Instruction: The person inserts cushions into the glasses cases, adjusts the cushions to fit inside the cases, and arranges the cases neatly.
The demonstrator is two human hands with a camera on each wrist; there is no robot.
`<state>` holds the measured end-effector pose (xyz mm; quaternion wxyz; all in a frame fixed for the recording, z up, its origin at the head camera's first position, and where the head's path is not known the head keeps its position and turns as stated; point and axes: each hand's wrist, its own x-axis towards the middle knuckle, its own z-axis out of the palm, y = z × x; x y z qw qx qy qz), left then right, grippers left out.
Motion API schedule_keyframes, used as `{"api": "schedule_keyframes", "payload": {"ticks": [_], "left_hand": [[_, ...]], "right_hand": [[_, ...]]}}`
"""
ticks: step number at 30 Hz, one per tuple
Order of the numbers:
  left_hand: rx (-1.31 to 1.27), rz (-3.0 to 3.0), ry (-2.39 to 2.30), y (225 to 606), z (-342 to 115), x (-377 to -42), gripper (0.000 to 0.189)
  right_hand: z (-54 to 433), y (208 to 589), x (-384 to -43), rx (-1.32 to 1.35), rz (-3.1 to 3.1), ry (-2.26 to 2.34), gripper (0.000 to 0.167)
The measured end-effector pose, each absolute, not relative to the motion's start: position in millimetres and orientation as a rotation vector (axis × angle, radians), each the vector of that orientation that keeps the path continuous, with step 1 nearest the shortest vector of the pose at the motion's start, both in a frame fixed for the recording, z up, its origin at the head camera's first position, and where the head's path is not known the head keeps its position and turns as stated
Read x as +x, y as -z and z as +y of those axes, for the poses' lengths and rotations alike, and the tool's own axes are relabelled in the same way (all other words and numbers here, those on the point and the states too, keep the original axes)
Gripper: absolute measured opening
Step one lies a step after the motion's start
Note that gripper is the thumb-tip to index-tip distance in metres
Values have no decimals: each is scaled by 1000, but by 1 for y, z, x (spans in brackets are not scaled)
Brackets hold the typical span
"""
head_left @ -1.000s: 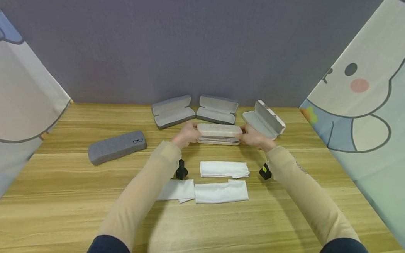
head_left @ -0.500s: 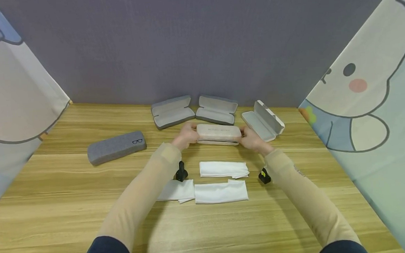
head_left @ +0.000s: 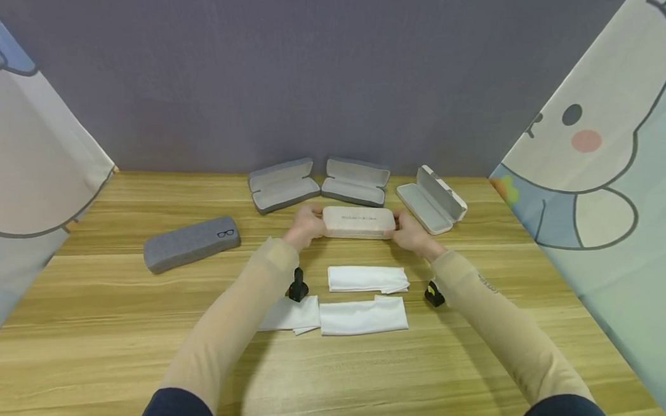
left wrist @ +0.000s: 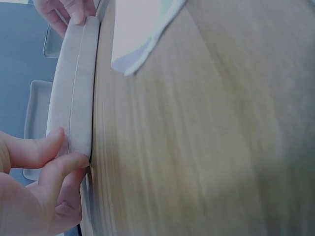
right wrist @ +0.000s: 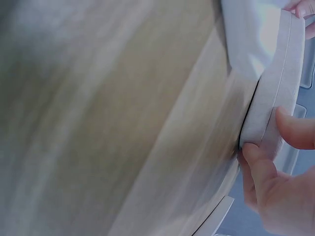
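Note:
A cream glasses case (head_left: 359,222) lies on the table with its lid down, small lettering across the top. My left hand (head_left: 305,226) holds its left end; in the left wrist view the thumb is at the lid and the fingers (left wrist: 74,161) are at the base. At the other end my right hand (head_left: 411,232) grips it the same way, thumb (right wrist: 295,129) against the lid. Only a thin seam runs between lid and base along the front. Whatever lies inside is hidden.
Two open grey glasses cases (head_left: 286,192) stand behind, against the grey partition (head_left: 325,75). An open white case (head_left: 432,200) sits right of my right hand. A closed grey case (head_left: 192,244) lies left. Folded white cloths (head_left: 366,278) lie in front, one partly under my left forearm.
The cream case's lid has come down from partly raised, and the gap at its front has narrowed to a seam. Both hands stay at its ends.

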<state>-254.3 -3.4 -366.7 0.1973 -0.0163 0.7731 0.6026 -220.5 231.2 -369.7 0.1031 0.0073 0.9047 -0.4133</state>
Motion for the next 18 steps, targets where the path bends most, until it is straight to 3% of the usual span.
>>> {"api": "schedule_keyframes", "payload": {"ticks": [13, 18], "left_hand": [[-7, 2247, -1606, 367, -13, -251, 68], [27, 2329, -1488, 361, -22, -247, 66]], "right_hand": [[225, 368, -225, 60, 2644, 1200, 56], [220, 360, -227, -27, 2629, 1117, 50]]}}
